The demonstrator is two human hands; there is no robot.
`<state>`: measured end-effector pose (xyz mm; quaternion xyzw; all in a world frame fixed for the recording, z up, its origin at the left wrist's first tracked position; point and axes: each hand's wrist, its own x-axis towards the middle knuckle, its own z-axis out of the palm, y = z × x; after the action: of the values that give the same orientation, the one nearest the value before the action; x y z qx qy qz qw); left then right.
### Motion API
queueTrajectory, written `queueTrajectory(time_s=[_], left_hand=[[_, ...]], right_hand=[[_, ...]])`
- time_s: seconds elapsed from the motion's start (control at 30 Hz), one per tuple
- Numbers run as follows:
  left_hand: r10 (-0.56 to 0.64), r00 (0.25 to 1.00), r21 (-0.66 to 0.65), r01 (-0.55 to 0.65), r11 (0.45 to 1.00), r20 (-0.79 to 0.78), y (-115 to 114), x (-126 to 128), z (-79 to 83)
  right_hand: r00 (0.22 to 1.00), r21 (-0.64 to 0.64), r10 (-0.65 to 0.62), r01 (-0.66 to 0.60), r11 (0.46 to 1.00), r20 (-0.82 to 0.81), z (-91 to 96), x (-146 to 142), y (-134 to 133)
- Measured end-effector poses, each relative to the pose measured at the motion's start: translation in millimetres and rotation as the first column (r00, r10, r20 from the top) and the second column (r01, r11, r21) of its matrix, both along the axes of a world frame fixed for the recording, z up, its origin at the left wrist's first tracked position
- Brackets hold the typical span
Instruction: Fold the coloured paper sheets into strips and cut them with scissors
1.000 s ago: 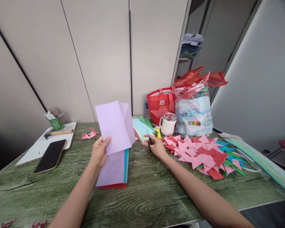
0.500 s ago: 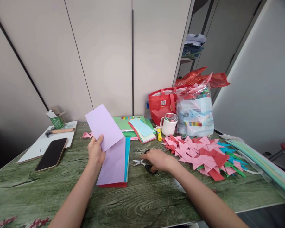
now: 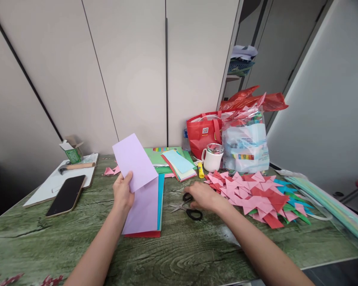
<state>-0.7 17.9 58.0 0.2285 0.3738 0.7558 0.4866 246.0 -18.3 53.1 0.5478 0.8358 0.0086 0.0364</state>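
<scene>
My left hand (image 3: pixel 123 194) is closed on the lower edge of a lilac sheet of paper (image 3: pixel 134 162) and holds it tilted above a stack of lilac, blue and red sheets (image 3: pixel 144 212) on the green table (image 3: pixel 181 254). My right hand (image 3: pixel 204 196) lies low over the table, fingers loosely spread. Its fingertips touch the upper black handle of a pair of scissors (image 3: pixel 187 207), which lie flat with their blades apart. A pile of pink, red, blue and green folded paper triangles (image 3: pixel 256 194) sits just right of that hand.
Behind are more coloured sheets (image 3: pixel 174 162), a yellow glue stick (image 3: pixel 201 170), a white mug (image 3: pixel 211 157), a red bag (image 3: pixel 202 131) and a clear plastic bag (image 3: pixel 246 143). At the left a phone (image 3: pixel 66 194), a hammer (image 3: pixel 76 166) and a small green box (image 3: pixel 71 153) rest on a white board (image 3: pixel 46 188).
The lilac sheet, opened out a second ago, is folded shut in my left hand. My right hand brought the scissors toward me, set them on the table and loosened its fingers.
</scene>
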Motion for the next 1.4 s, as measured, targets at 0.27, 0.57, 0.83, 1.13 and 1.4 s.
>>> queueTrajectory(time_s=[0.27,0.57,0.83,1.13,1.4], left_hand=[[0.001,1.000,-0.018,-0.001,1.000,0.000,0.4,-0.3,-0.3],[0.008,1.000,-0.028,-0.008,1.000,-0.003,0.9,2.5,-0.5],[0.010,1.000,-0.026,-0.010,1.000,-0.024,2.3,2.1,-3.5],[0.017,0.999,-0.025,-0.018,1.000,-0.033,5.1,2.8,-10.2],[0.002,0.999,-0.008,-0.002,1.000,-0.039,3.9,2.8,-11.6]], right_hand=[[0.980,0.185,-0.199,0.194,0.963,0.008,-43.2,69.6,33.6],[0.993,0.138,-0.115,0.119,0.983,-0.037,-59.6,107.2,19.6],[0.992,0.141,-0.098,0.108,0.984,-0.074,-59.8,113.5,21.6],[0.989,0.153,-0.062,0.083,0.985,-0.135,-72.2,111.3,42.9],[0.989,0.181,-0.043,0.069,0.981,-0.144,-72.0,116.5,45.2]])
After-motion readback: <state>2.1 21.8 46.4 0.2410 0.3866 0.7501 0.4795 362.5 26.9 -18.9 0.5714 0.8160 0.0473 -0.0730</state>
